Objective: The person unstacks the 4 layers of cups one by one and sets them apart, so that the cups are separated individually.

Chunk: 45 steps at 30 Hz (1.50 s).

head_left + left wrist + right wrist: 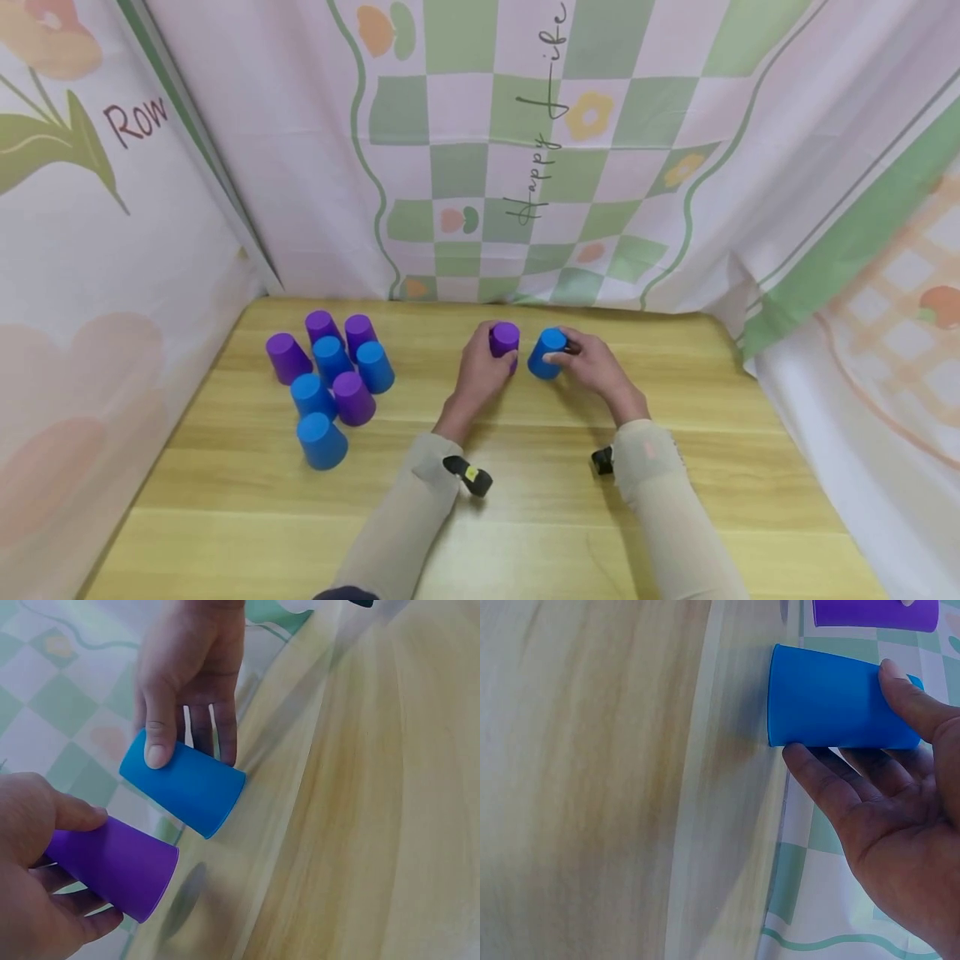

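My left hand (pixel 483 364) grips an upside-down purple cup (pixel 506 337) near the back of the table, thumb on one side and fingers on the other. To its right, my right hand (pixel 600 367) holds an upside-down blue cup (pixel 547 354) between thumb and fingers. A gap separates the two cups in the head view. In the left wrist view the wide rim of the purple cup (pixel 120 866) faces the tabletop, with a shadow beside it. The right wrist view shows the blue cup (pixel 832 701) with its rim close over the wood.
Several upside-down cups, purple (pixel 288 358) and blue (pixel 322 440), stand in a cluster on the left of the wooden table (pixel 525 533). A checked curtain (pixel 525 167) hangs right behind the table, and printed cloth hangs at both sides.
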Each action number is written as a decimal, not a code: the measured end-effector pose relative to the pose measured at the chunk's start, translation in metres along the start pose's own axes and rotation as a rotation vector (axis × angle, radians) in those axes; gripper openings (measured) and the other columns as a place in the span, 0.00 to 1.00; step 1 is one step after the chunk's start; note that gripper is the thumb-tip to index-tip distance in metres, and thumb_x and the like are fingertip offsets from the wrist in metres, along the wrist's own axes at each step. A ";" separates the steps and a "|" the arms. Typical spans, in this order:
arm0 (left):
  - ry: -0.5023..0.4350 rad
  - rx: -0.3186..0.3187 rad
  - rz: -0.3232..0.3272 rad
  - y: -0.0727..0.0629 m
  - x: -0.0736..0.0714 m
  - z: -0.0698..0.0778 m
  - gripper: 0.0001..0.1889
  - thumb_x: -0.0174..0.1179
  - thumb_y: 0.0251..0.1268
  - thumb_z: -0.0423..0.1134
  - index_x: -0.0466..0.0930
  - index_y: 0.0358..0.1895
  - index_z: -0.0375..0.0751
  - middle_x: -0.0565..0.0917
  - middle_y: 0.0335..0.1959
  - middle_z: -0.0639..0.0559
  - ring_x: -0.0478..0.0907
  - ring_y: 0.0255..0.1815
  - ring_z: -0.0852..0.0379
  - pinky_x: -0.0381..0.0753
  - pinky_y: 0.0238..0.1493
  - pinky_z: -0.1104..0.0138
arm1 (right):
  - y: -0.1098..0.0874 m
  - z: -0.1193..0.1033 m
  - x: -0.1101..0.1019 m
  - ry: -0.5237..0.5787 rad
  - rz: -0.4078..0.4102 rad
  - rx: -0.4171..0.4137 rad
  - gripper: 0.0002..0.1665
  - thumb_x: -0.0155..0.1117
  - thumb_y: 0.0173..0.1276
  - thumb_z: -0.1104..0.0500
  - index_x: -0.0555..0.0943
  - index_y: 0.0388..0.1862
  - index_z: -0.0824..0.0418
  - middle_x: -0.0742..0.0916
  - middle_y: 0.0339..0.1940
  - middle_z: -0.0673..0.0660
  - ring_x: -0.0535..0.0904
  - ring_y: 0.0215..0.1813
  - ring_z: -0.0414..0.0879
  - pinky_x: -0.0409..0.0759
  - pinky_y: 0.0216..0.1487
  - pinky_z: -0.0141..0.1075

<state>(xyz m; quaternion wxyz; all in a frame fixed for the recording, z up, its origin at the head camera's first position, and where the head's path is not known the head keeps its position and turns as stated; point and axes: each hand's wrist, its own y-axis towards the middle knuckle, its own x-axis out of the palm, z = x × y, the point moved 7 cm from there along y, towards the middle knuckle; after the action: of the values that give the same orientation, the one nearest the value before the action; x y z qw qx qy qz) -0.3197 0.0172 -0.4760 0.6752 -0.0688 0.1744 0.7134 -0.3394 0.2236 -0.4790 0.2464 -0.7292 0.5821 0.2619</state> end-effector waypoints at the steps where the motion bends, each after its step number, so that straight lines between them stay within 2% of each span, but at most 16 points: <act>1: -0.003 -0.004 0.006 -0.001 -0.002 0.000 0.29 0.69 0.66 0.28 0.73 0.69 0.37 0.81 0.66 0.38 0.78 0.70 0.42 0.76 0.74 0.50 | 0.000 0.000 0.000 0.000 -0.003 -0.002 0.43 0.69 0.75 0.48 0.66 0.82 0.63 0.78 0.74 0.71 0.75 0.73 0.68 0.75 0.73 0.62; 7: -0.008 -0.042 0.035 -0.010 -0.012 -0.004 0.29 0.69 0.65 0.27 0.73 0.70 0.37 0.81 0.67 0.38 0.77 0.71 0.41 0.76 0.74 0.49 | 0.000 0.002 0.002 -0.022 -0.010 0.009 0.44 0.68 0.76 0.47 0.64 0.83 0.62 0.77 0.75 0.71 0.74 0.74 0.69 0.74 0.73 0.62; 10: -0.011 -0.053 0.070 -0.013 -0.020 -0.005 0.29 0.69 0.65 0.27 0.73 0.70 0.37 0.81 0.67 0.38 0.77 0.71 0.40 0.75 0.75 0.49 | 0.001 0.003 0.002 -0.020 -0.013 0.013 0.45 0.68 0.76 0.46 0.63 0.83 0.62 0.76 0.76 0.71 0.73 0.74 0.69 0.75 0.73 0.62; 17: -0.048 -0.060 0.177 -0.020 -0.048 -0.006 0.30 0.70 0.61 0.25 0.74 0.67 0.34 0.81 0.66 0.35 0.77 0.70 0.37 0.74 0.75 0.47 | 0.000 0.001 0.000 -0.013 -0.023 0.011 0.45 0.68 0.76 0.45 0.63 0.84 0.61 0.76 0.76 0.70 0.73 0.75 0.67 0.76 0.72 0.61; 25: -0.002 -0.095 0.289 -0.025 -0.084 -0.013 0.28 0.68 0.66 0.27 0.73 0.68 0.34 0.80 0.66 0.36 0.76 0.71 0.39 0.73 0.76 0.47 | 0.001 0.001 0.000 -0.004 -0.024 0.002 0.45 0.67 0.77 0.46 0.63 0.84 0.61 0.76 0.76 0.70 0.73 0.75 0.68 0.76 0.71 0.62; 30: 0.012 -0.115 0.345 -0.028 -0.101 -0.019 0.28 0.68 0.67 0.28 0.72 0.69 0.34 0.79 0.67 0.35 0.76 0.71 0.38 0.72 0.77 0.47 | 0.001 0.002 0.002 -0.004 -0.031 0.007 0.45 0.68 0.77 0.46 0.63 0.84 0.61 0.75 0.77 0.70 0.72 0.76 0.68 0.76 0.72 0.62; 35: 0.004 -0.105 0.363 -0.026 -0.109 -0.021 0.28 0.66 0.67 0.27 0.71 0.70 0.34 0.78 0.68 0.34 0.74 0.73 0.38 0.70 0.78 0.46 | 0.001 0.002 0.001 -0.001 -0.029 0.009 0.45 0.68 0.76 0.46 0.63 0.84 0.62 0.75 0.77 0.70 0.72 0.76 0.68 0.75 0.73 0.62; 40: 0.035 -0.106 0.390 -0.019 -0.116 -0.027 0.29 0.66 0.68 0.27 0.71 0.72 0.35 0.78 0.70 0.36 0.73 0.74 0.39 0.69 0.79 0.48 | 0.000 0.001 0.001 0.010 -0.032 0.004 0.45 0.68 0.76 0.46 0.63 0.84 0.62 0.75 0.77 0.70 0.72 0.76 0.68 0.75 0.73 0.62; 45: 0.049 -0.088 0.432 -0.013 -0.123 -0.030 0.28 0.65 0.68 0.26 0.72 0.70 0.32 0.78 0.68 0.33 0.73 0.73 0.37 0.70 0.78 0.47 | -0.001 0.000 0.002 -0.001 -0.034 -0.001 0.46 0.67 0.77 0.46 0.62 0.84 0.63 0.74 0.77 0.71 0.71 0.77 0.68 0.74 0.73 0.62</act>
<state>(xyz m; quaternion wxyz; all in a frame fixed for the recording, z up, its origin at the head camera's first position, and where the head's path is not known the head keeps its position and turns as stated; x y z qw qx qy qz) -0.3016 -0.1085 -0.4649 0.4986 -0.0763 0.1701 0.8465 -0.3383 0.2228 -0.4801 0.2508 -0.7390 0.5695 0.2581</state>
